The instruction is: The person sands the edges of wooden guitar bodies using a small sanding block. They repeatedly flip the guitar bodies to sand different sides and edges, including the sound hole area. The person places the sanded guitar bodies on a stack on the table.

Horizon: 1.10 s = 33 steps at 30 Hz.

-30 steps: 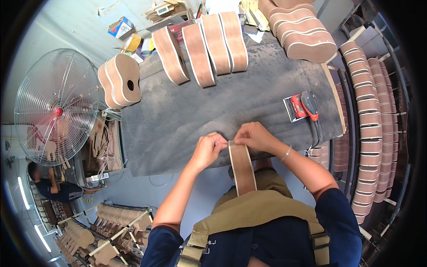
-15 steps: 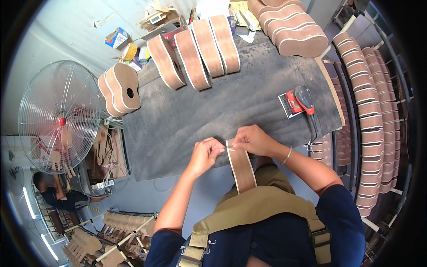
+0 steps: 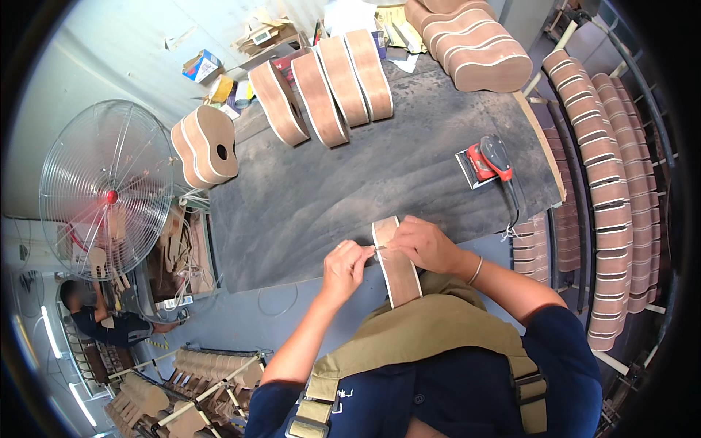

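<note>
A ukulele body [image 3: 401, 281], brown with pale edge strips, stands side-up between my lap and the table's near edge. My left hand [image 3: 346, 271] is closed in a pinch at the left edge of this body. Across the body's side lies my right hand [image 3: 425, 245], its fingers also pinched. Between both sets of fingertips runs a small thin flat piece [image 3: 380, 249], held against the left edge strip; its kind is too small to tell.
On the dark table [image 3: 314, 212] lies a red and grey power sander [image 3: 488, 159]. Several ukulele bodies [image 3: 339, 84] stand at the back, more [image 3: 475, 51] at back right and a pair [image 3: 206, 147] at left. A large fan [image 3: 109, 193] and loaded racks [image 3: 606, 212] flank the table.
The ukulele body's far end now reaches farther past my hands over the table. Both hands have shifted slightly along its edge, the pinch kept. My view has turned a little.
</note>
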{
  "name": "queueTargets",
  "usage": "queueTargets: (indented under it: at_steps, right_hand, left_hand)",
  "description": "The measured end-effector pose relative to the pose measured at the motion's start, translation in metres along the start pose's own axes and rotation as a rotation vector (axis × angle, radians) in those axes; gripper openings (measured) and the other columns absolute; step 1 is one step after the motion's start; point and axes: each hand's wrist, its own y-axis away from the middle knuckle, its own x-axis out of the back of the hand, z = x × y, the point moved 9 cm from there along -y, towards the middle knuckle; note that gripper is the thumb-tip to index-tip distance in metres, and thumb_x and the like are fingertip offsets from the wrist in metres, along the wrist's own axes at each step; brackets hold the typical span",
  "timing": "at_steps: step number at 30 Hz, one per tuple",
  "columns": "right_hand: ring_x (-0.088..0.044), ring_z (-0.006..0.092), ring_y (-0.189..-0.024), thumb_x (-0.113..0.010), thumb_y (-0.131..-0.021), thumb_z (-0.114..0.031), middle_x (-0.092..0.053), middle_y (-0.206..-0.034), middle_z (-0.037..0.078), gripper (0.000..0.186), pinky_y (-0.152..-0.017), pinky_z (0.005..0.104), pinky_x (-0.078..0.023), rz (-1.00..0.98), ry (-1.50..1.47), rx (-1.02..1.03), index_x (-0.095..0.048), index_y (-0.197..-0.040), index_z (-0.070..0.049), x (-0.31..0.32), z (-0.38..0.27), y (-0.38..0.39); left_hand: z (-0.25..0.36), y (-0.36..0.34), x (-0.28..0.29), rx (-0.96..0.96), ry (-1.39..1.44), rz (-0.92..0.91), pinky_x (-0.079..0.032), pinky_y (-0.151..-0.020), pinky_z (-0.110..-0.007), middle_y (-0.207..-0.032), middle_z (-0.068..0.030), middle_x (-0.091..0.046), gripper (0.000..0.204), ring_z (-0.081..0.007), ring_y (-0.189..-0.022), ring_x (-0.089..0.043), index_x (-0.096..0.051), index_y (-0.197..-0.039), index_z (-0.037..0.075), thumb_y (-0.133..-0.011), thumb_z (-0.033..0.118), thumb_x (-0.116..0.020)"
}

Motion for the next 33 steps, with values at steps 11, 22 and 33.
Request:
queueTargets:
  at_steps: [11, 22, 33]
  right_hand:
    - [-0.062, 0.0336, -0.084, -0.072, -0.086, -0.010, -0.065, -0.086, 0.012, 0.015, -0.077, 0.0423, -0.054, -0.220, -0.259, -0.149, -0.078, -0.098, -0.005, -0.031, -0.024, 0.060]
    - [-0.073, 0.0302, -0.070, -0.073, -0.088, -0.006, -0.075, -0.083, 0.018, 0.017, -0.071, 0.0379, -0.058, -0.008, -0.156, -0.571, -0.079, -0.101, 0.002, 0.011, 0.088, -0.027]
    - [-0.070, 0.0354, -0.078, -0.074, -0.090, -0.007, -0.074, -0.088, 0.017, 0.021, -0.072, 0.0413, -0.055, 0.037, -0.057, -0.370, -0.082, -0.109, -0.008, 0.024, 0.039, -0.003]
  left_hand:
    - [0.032, 0.074, -0.023, 0.086, 0.104, -0.206, -0.055, -0.066, -0.042, -0.079, -0.0131, -0.065, 0.008, -0.0331, -0.074, -0.067, -0.076, -0.093, 0.004, -0.087, -0.002, -0.073]
    - [-0.040, -0.079, -0.026, 0.133, -0.017, -0.123, -0.052, -0.067, -0.036, -0.082, -0.0133, -0.071, 0.005, -0.0247, -0.072, -0.068, -0.077, -0.089, 0.000, -0.087, 0.005, -0.078]
    - [-0.004, -0.060, -0.022, 0.034, 0.028, -0.122, -0.050, -0.072, -0.044, -0.074, -0.0153, -0.058, 0.006, -0.0347, -0.078, -0.059, -0.071, -0.082, 0.000, -0.085, 0.001, -0.076]
